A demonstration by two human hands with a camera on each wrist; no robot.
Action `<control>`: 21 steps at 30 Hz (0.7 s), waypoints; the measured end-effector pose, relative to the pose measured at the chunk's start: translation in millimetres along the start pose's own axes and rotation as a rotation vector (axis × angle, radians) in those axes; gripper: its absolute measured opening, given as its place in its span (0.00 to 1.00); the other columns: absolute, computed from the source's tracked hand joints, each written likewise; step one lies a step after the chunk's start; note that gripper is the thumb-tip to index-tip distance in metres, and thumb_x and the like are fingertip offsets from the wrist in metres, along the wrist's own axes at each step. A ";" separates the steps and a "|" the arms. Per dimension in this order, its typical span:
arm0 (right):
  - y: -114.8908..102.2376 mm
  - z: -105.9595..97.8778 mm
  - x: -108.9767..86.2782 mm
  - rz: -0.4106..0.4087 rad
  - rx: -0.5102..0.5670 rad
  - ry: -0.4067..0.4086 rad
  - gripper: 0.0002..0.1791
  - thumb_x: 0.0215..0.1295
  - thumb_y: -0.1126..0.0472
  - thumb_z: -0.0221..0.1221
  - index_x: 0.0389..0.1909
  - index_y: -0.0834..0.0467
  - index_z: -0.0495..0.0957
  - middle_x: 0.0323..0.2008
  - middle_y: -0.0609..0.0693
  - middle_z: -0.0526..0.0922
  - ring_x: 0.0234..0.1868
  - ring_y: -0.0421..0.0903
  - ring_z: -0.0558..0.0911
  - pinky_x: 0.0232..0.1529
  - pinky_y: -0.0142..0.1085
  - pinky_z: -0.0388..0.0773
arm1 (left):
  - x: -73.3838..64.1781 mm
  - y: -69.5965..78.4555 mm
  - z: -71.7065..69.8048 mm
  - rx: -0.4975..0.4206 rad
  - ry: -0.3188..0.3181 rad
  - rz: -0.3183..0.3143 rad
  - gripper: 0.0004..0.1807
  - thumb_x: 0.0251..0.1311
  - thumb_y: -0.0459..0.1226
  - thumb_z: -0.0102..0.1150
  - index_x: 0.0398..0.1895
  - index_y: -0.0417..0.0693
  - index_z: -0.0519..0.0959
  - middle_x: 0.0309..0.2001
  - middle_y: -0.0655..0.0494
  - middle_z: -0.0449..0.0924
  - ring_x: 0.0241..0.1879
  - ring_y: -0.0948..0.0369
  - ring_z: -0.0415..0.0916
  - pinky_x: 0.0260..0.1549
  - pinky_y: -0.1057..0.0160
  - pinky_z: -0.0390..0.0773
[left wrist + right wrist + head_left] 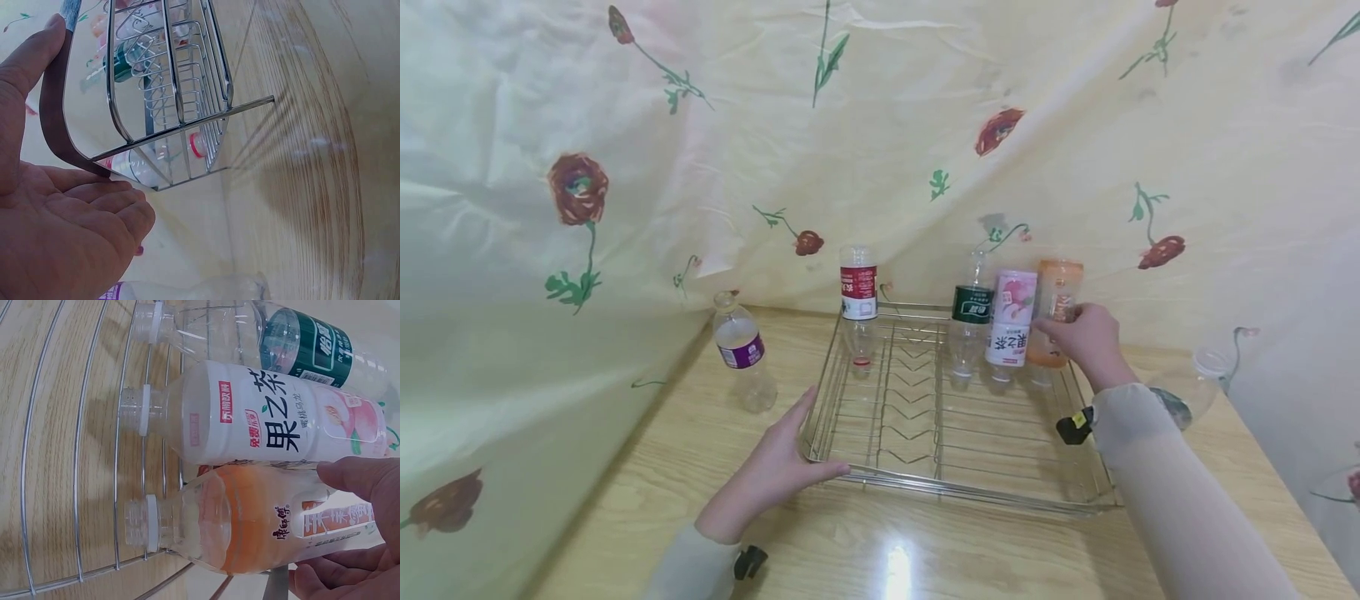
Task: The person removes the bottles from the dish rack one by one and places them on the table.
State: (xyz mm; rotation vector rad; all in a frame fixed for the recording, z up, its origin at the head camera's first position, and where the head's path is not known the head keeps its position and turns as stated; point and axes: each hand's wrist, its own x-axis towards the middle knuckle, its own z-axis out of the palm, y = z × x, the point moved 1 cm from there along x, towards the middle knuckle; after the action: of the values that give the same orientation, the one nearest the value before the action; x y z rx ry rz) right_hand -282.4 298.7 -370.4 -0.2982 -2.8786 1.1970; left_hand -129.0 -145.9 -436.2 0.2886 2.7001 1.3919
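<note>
My right hand (1093, 342) pinches an orange-labelled plastic bottle (1062, 287) that stands neck down at the back right of a wire dish rack (977, 493). Right beside it, a white and pink peach tea bottle (250, 419) is also upside down, followed by a green-labelled clear bottle (972, 305). A red-labelled bottle (858, 287) is inverted at the rack's back left. At the front left corner, my left hand (775, 467) touches the rack, thumb along the front rim and fingers extended along the side, as the left wrist view shows.
A purple-labelled bottle (742, 350) stands upright on the wooden table (625, 500), left of the rack. Another clear bottle (1206, 379) is on the right, partly hidden by the right sleeve. Flowered cloth (760, 150) hangs behind and on the left.
</note>
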 end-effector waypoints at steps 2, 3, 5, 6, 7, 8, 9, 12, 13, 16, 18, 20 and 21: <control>-0.9 -1.0 -0.4 -0.002 -0.003 0.003 0.38 0.67 0.42 0.64 0.58 0.73 0.70 0.48 0.66 0.75 0.44 0.58 0.75 0.38 0.43 0.80 | -0.3 -0.2 -0.2 0.005 0.000 0.002 0.71 0.40 0.60 0.81 0.83 0.50 0.47 0.79 0.48 0.49 0.75 0.45 0.50 0.71 0.43 0.55; -1.6 -1.5 -0.9 -0.001 -0.002 0.004 0.38 0.67 0.42 0.64 0.58 0.73 0.70 0.48 0.66 0.75 0.43 0.57 0.75 0.37 0.42 0.80 | -0.4 -0.3 -0.2 0.005 0.001 0.008 0.71 0.40 0.60 0.81 0.83 0.50 0.47 0.79 0.48 0.49 0.75 0.45 0.50 0.71 0.42 0.55; -2.5 -2.6 -1.6 0.004 0.002 0.006 0.38 0.67 0.43 0.64 0.58 0.74 0.70 0.48 0.66 0.76 0.43 0.57 0.76 0.37 0.42 0.80 | -0.6 -0.5 -0.3 0.009 0.000 0.010 0.71 0.40 0.60 0.81 0.83 0.51 0.47 0.79 0.48 0.49 0.75 0.45 0.50 0.70 0.42 0.55; -2.9 -3.1 -1.9 0.007 0.005 0.006 0.39 0.67 0.42 0.64 0.59 0.74 0.70 0.48 0.66 0.76 0.43 0.57 0.76 0.37 0.42 0.80 | -0.5 -0.6 -0.2 0.010 0.001 0.013 0.71 0.40 0.61 0.81 0.83 0.51 0.47 0.79 0.48 0.49 0.75 0.45 0.50 0.70 0.42 0.55; -3.1 -3.9 -2.1 0.010 0.006 0.007 0.40 0.67 0.42 0.64 0.60 0.74 0.69 0.49 0.66 0.75 0.44 0.57 0.76 0.37 0.42 0.80 | -0.3 -0.9 -0.1 0.011 0.002 0.016 0.71 0.40 0.61 0.81 0.83 0.51 0.47 0.79 0.47 0.49 0.75 0.44 0.50 0.70 0.42 0.55; -3.4 -4.3 -2.3 0.013 0.012 0.008 0.40 0.67 0.42 0.64 0.61 0.74 0.68 0.50 0.66 0.75 0.44 0.57 0.76 0.38 0.42 0.80 | -0.2 -1.2 0.0 0.011 0.003 0.019 0.71 0.40 0.61 0.81 0.83 0.51 0.47 0.79 0.47 0.49 0.75 0.44 0.50 0.70 0.42 0.55; -3.8 -4.7 -2.6 0.016 0.016 0.009 0.41 0.67 0.42 0.64 0.61 0.74 0.68 0.50 0.66 0.75 0.45 0.57 0.76 0.39 0.43 0.80 | 0.1 -1.4 0.0 0.013 0.002 0.017 0.71 0.39 0.61 0.81 0.83 0.52 0.47 0.79 0.48 0.49 0.75 0.45 0.51 0.70 0.43 0.55; -4.7 -6.3 -3.4 0.021 0.037 0.008 0.43 0.67 0.41 0.64 0.64 0.75 0.66 0.52 0.67 0.74 0.46 0.58 0.76 0.42 0.44 0.80 | 0.4 -1.8 0.1 0.013 0.002 0.016 0.72 0.39 0.61 0.81 0.83 0.53 0.46 0.79 0.49 0.49 0.75 0.45 0.51 0.71 0.43 0.54; -5.2 -6.8 -3.7 0.020 0.043 0.008 0.44 0.67 0.41 0.64 0.65 0.75 0.65 0.53 0.68 0.74 0.47 0.59 0.76 0.43 0.45 0.81 | 0.5 -1.8 0.1 0.013 0.002 0.017 0.71 0.39 0.61 0.81 0.83 0.53 0.46 0.79 0.49 0.49 0.75 0.45 0.51 0.71 0.42 0.54; -7.2 -7.5 -5.9 0.015 0.066 0.007 0.45 0.67 0.41 0.64 0.67 0.74 0.64 0.54 0.68 0.73 0.48 0.59 0.76 0.45 0.46 0.81 | -0.1 -0.9 -0.5 0.010 0.003 0.017 0.71 0.39 0.61 0.81 0.83 0.53 0.47 0.79 0.49 0.49 0.75 0.45 0.50 0.70 0.42 0.54; -8.6 -7.6 -8.0 0.010 0.082 0.009 0.44 0.67 0.42 0.64 0.67 0.74 0.64 0.55 0.68 0.73 0.49 0.59 0.76 0.46 0.46 0.80 | -0.7 0.1 -0.9 0.009 0.004 0.017 0.71 0.39 0.61 0.81 0.83 0.52 0.47 0.79 0.48 0.49 0.75 0.45 0.51 0.70 0.41 0.54; -9.4 -8.0 -10.5 0.004 0.098 0.012 0.44 0.68 0.42 0.64 0.67 0.74 0.64 0.56 0.69 0.73 0.50 0.59 0.75 0.48 0.48 0.80 | -1.3 0.5 -1.1 0.005 0.006 0.019 0.71 0.40 0.60 0.81 0.83 0.51 0.47 0.79 0.47 0.49 0.75 0.44 0.50 0.70 0.41 0.54; -9.9 -7.9 -11.7 0.005 0.111 0.013 0.44 0.68 0.43 0.64 0.67 0.74 0.64 0.57 0.69 0.73 0.51 0.60 0.75 0.50 0.50 0.80 | -1.5 0.5 -1.2 0.005 0.007 0.018 0.71 0.40 0.60 0.81 0.83 0.51 0.47 0.79 0.47 0.49 0.75 0.43 0.50 0.70 0.40 0.54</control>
State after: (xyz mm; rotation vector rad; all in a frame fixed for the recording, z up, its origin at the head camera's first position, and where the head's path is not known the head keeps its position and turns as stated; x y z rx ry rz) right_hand -272.0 295.3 -357.1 -0.3092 -2.7884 1.3444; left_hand -127.6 -146.8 -435.1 0.3106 2.7138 1.3930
